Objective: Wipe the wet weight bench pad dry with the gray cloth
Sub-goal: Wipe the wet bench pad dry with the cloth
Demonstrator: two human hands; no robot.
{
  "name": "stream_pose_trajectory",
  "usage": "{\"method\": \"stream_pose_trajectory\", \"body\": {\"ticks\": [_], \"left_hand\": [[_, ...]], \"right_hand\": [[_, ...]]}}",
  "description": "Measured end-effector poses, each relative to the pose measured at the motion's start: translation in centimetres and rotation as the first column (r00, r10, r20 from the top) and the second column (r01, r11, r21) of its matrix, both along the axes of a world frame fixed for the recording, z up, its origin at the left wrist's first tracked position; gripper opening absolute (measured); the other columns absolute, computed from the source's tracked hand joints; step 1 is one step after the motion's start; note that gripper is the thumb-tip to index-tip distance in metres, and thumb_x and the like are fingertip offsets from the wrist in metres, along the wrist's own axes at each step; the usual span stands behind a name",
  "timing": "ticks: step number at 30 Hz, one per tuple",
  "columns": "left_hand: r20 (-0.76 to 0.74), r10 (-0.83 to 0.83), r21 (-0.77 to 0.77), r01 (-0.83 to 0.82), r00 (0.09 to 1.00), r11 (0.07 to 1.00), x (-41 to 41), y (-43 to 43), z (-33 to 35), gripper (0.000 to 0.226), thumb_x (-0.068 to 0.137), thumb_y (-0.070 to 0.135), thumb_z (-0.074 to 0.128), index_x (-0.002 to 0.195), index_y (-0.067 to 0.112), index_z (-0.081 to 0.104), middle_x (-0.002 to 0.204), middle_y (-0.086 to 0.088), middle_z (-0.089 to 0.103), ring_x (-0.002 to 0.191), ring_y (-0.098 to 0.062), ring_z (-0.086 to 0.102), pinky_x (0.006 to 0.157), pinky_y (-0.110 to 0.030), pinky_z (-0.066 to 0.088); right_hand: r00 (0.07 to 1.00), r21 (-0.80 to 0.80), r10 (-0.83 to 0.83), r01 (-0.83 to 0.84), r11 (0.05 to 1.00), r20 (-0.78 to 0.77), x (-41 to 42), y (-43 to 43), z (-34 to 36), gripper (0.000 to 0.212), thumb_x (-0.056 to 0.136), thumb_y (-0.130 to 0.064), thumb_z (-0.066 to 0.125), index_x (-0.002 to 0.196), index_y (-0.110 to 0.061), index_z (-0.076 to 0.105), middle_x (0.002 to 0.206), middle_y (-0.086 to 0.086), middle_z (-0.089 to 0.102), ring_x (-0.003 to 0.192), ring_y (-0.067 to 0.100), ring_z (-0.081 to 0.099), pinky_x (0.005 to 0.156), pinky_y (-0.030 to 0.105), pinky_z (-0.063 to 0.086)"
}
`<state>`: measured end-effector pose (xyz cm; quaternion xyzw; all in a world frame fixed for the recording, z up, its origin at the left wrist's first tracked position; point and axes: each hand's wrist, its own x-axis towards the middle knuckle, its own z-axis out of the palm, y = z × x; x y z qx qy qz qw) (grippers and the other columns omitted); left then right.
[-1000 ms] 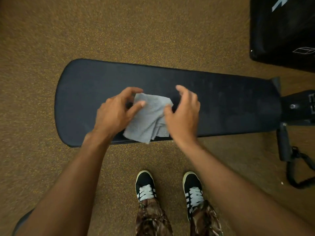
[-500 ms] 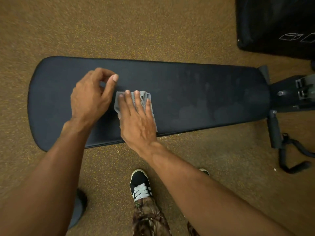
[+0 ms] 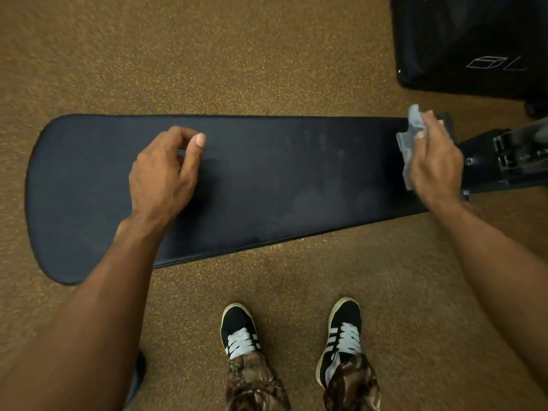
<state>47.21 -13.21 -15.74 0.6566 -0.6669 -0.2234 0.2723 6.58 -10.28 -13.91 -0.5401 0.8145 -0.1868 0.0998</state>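
The long black bench pad (image 3: 267, 173) lies across the view, wide at the left and narrow at the right, with faint pale smears on its right half. My right hand (image 3: 436, 164) presses the crumpled gray cloth (image 3: 410, 134) onto the pad's narrow right end; most of the cloth is hidden under the palm. My left hand (image 3: 166, 173) rests on the pad left of centre, fingers curled loosely with the thumb out, holding nothing.
The bench's black metal frame and hinge (image 3: 510, 155) stick out to the right of the pad. A large black box (image 3: 474, 40) stands at the top right. Brown speckled floor surrounds the bench. My two black shoes (image 3: 240, 330) stand just in front of the pad.
My right hand has slid the cloth from the pad's middle to its far right end. My left hand let go of the cloth and stays resting on the pad.
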Motion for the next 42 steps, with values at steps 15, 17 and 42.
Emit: {"method": "stream_pose_trajectory", "body": {"ticks": [15,17,42], "left_hand": [[0.178,-0.097,0.033,0.093,0.979,0.995,-1.3,-0.8,-0.3,0.039,0.104,0.055,0.037,0.117,0.029,0.062,0.113,-0.001,0.068,0.104,-0.030,0.062,0.082,-0.046,0.051],[0.319,-0.239,0.038,0.240,0.917,0.970,-2.1,-0.4,-0.6,0.041,0.103,0.054,0.034,0.122,0.031,0.063,0.123,-0.001,0.066,0.110,-0.034,0.058,0.086,-0.049,0.049],[0.330,-0.147,0.155,0.100,0.933,0.983,-9.1,4.7,-1.3,0.059,0.101,0.057,0.024,0.144,0.024,0.049,0.153,-0.015,0.043,0.145,-0.037,0.033,0.116,-0.060,0.028]], "right_hand": [[0.896,0.084,0.443,-0.439,0.894,-0.032,23.2,-4.8,-5.4,0.047,0.094,-0.011,0.039,0.137,-0.003,0.054,0.141,0.016,0.055,0.139,0.034,0.042,0.115,0.054,0.017],[0.851,0.092,0.524,-0.519,0.850,-0.044,23.0,-3.6,-5.6,0.048,0.100,-0.021,0.038,0.144,-0.009,0.049,0.151,0.009,0.048,0.146,0.029,0.033,0.118,0.056,0.013],[0.995,0.127,0.015,-0.003,0.992,-0.099,-0.3,2.2,-4.9,0.050,0.103,-0.015,0.034,0.152,-0.005,0.036,0.157,0.020,0.034,0.149,0.034,0.024,0.123,0.044,0.011]]}}
